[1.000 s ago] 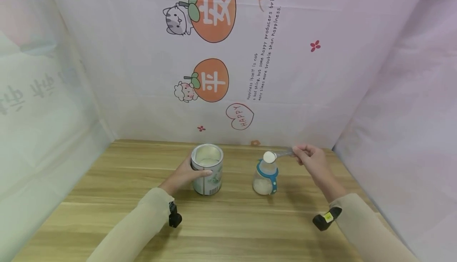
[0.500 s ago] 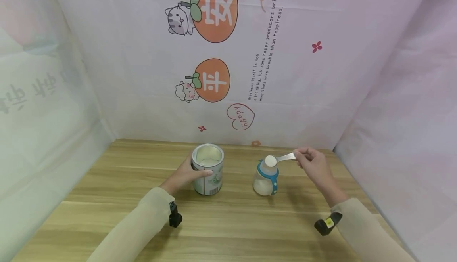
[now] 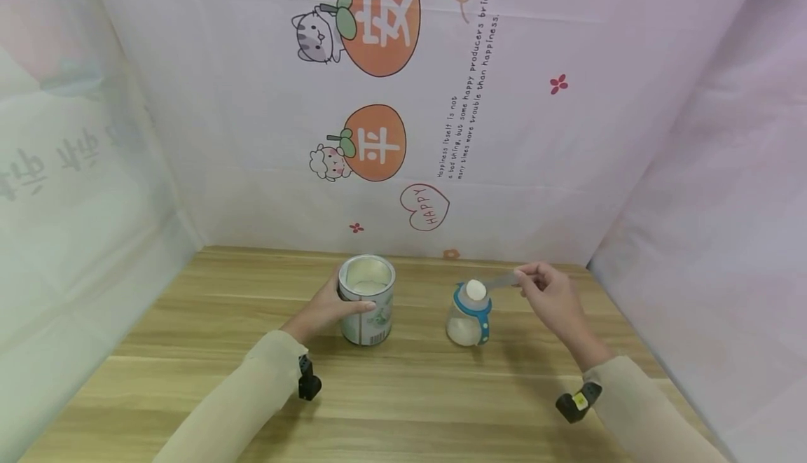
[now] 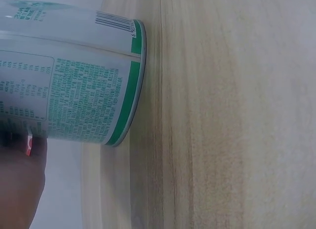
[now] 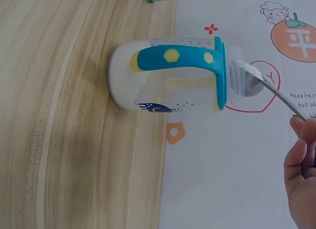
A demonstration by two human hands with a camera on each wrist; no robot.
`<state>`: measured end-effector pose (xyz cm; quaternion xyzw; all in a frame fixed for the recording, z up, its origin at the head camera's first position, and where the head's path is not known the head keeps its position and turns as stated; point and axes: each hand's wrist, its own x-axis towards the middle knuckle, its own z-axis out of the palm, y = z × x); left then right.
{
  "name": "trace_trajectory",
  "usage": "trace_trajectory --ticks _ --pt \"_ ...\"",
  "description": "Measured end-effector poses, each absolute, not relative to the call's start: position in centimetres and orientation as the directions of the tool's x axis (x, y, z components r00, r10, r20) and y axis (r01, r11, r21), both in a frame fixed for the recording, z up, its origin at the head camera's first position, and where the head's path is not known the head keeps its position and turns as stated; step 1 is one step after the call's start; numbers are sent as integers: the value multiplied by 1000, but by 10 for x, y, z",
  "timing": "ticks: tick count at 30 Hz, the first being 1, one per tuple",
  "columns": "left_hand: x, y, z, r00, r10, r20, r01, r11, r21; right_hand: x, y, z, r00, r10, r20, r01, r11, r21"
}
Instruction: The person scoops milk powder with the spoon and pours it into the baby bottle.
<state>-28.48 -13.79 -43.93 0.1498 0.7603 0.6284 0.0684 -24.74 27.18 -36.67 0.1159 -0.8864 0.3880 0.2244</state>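
L hand (image 3: 330, 309) grips the powder can (image 3: 367, 316), just left of ctr in the head view's lower half; thumb lies across the front, other fingers mostly hidden behind. Can is upright, lidless, pale powder visible inside. Left-wrist pic: white/green label, barcode nr the base, at upper left.

R hand (image 3: 550, 298), lower right of ctr, pinches a metal spoon (image 3: 502, 280) by the handle end, thumb vs. fingers. Spoon bowl, heaped w/ white powder (image 3: 476, 289), is right at the mouth of the baby bottle (image 3: 463, 330); can't tell if it touches the rim. Bottle stands upright, lower ctr-right, apart from the can, w/ blue collar + handle and some white powder at btm. Right-wrist pic: yellow spots on handle, dark cartoon print on the side.

Both stand on the wood-grain tabletop (image 3: 410, 407). Behind: white cloth backdrop (image 3: 523, 134) w/ orange fruit prints + text, upper ctr.
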Motion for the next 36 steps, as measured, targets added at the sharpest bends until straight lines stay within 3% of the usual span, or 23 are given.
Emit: trace_trajectory --ticks 16,31,36 --pt "-285 -139 -435 -946 308 104 165 176 971 -245 265 -372 -652 -211 729 -624 694 -358" --pt "-285 -139 -435 -936 337 101 163 160 974 -244 266 -380 -443 -400 802 -754 650 -92" --pt "-284 -138 -434 -932 345 113 171 143 975 -244 266 -384 -339 -492 802 -793 608 37"
